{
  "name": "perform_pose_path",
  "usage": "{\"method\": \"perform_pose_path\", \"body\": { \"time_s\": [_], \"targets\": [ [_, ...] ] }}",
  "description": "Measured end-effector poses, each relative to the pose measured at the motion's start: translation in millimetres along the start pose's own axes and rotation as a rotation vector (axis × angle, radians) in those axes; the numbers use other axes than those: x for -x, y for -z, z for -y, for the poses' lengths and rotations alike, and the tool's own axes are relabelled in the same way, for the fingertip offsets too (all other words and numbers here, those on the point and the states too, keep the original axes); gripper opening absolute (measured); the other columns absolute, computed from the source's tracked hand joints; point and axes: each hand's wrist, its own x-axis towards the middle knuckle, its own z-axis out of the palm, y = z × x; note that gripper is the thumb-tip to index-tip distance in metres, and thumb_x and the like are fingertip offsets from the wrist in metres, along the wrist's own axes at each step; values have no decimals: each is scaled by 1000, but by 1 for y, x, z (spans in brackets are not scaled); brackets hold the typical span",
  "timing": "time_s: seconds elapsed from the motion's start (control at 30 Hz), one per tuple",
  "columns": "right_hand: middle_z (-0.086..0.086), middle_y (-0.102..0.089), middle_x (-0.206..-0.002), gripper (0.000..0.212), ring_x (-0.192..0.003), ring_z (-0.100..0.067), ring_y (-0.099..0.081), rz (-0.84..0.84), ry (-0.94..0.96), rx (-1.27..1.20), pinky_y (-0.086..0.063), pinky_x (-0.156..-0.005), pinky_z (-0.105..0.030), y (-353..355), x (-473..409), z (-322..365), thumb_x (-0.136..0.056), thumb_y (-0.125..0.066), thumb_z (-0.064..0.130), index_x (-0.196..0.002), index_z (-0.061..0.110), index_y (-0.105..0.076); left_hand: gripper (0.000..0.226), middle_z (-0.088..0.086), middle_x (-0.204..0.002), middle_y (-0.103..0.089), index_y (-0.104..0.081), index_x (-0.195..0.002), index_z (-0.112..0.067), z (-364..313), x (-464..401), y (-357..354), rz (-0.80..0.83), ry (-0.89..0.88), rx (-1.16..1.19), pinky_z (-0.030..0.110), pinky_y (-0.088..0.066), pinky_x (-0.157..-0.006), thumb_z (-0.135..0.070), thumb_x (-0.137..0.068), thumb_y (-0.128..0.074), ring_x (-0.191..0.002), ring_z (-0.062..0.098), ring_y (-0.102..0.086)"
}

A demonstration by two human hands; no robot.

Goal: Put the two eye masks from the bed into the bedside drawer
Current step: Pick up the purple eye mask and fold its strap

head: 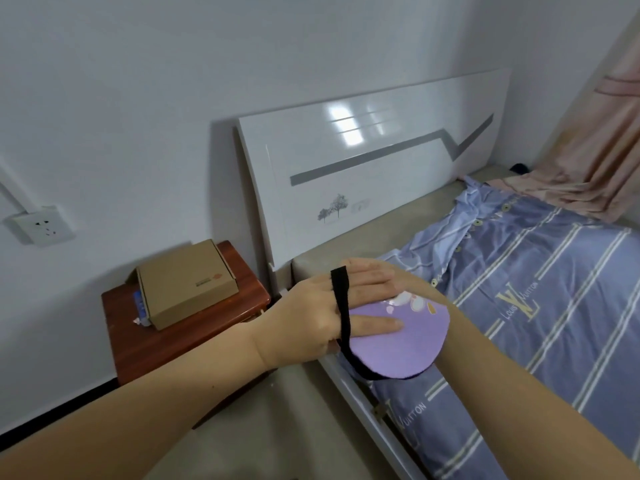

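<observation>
Two bare forearms reaching in from the bottom edge, meeting over the near left corner of the bed (571, 289). One eye mask (398, 337) in view, purple with a small pale print near its top, held flat above the bed's side rail; a second mask not to be made out. Left hand (311, 320) laid over the mask's left part, fingers (370, 275) stretched out straight and together, thumb pressed flat on the purple face, so gripping the mask between thumb and fingers. One black elastic strap (343, 306) looped up over the back of the left hand's knuckles and curving down under the mask's lower edge. Right hand (412, 282) mostly hidden behind the mask and under the left fingers; open or closed cannot be told.

Below and right, one blue quilt (519, 341) with pale stripes and gold lettering, spread over the bed up to its left edge. Left of the bed, just beside its corner, one reddish-brown bedside cabinet (180, 337); drawer front hidden behind the left wrist. One brown cardboard box (187, 282) on the cabinet top, covering most of it, with something blue tucked at its left side.

Farther back, one glossy white headboard (363, 161) with a grey stripe, against the wall. One white wall socket (43, 225) at the far left. One pink curtain (588, 140) hanging at the far right corner of the bed, its hem lying on the quilt.
</observation>
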Motion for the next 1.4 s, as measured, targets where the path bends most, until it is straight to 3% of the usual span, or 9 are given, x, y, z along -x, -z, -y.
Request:
{"method": "perform_pose_path", "body": {
  "time_s": [0.13, 0.27, 0.57, 0.83, 0.93, 1.0, 1.13, 1.23, 1.4],
  "targets": [
    [2, -65, -66, 3, -57, -6, -61, 270, 60, 7, -51, -55, -15, -13, -2, 9, -82, -64, 14, -79, 13, -66, 28, 20, -120, -64, -69, -108, -4, -1, 14, 6, -16, 63, -27, 44, -51, -98, 4, -84, -59, -119, 34, -57],
    [-1, -47, -57, 32, -45, -4, -44, 255, 146, 142, -37, -48, -13, -5, -3, 7, -56, -86, 37, -72, 15, -69, 27, 15, -121, -64, -66, -111, -2, -3, 34, 11, -85, 153, -29, 35, -50, -100, -3, -85, -62, -118, 26, -59],
    [-7, -64, -91, 27, -78, -15, -65, 260, 197, -57, -59, -70, -31, -8, -2, -8, -62, -85, 27, -78, 13, -68, 38, 16, -123, -62, -62, -117, -7, 24, 68, 25, -170, 335, -257, 37, -49, -101, -10, -80, -72, -119, 27, -57],
    [3, -70, -71, 8, -67, -11, -68, 30, 165, 193, -61, -59, -27, -32, -32, -8, -87, -61, 12, -83, 14, -55, 39, 18, -136, -50, -57, -125, -14, 38, 94, 16, -89, 462, -403, 38, -41, -106, -14, -87, -62, -130, 25, -42],
    [-3, -66, -81, 10, -64, -8, -67, -59, 217, 269, -60, -57, -27, -37, -51, -10, -89, -58, 8, -94, 13, -51, 58, 6, -150, -29, -41, -138, -26, 32, 98, 6, -101, 693, -221, 34, -31, -114, -1, -88, -59, -141, 17, -27],
    [-5, -65, -85, 18, -66, -6, -67, -79, 241, 287, -60, -58, -28, -38, -62, -12, -90, -57, 7, -105, 15, -51, 69, 3, -148, -33, -31, -140, -34, 25, 98, 2, -318, 975, 50, 29, -31, -114, 11, -89, -46, -137, 11, -33],
    [-6, -67, -97, 24, -80, -10, -68, -73, 274, 367, -57, -62, -24, -42, -86, -25, -91, -56, 12, -107, 28, -58, 25, 8, -119, -67, -60, -114, -24, 20, 98, 6, -879, 1605, 891, 29, -58, -81, -25, -99, -40, -99, 15, -67],
    [-7, -66, -107, 24, -88, -14, -66, -46, 237, 441, -57, -64, -23, -49, -108, -41, -92, -52, 11, -105, 29, -61, 22, 5, -107, -73, -67, -104, -21, 17, 114, -4, -713, 1729, 847, 30, -61, -73, -32, -93, -51, -93, 20, -71],
    [-3, -67, -102, 24, -90, -15, -67, 25, -2, 438, -61, -78, -41, -64, -153, -76, -91, -48, 16, -96, 28, -68, 29, 5, -102, -71, -63, -114, -7, 30, 170, -24, -747, 1913, 807, 38, -59, -83, -26, -93, -54, -91, 18, -70]
  ]
}}
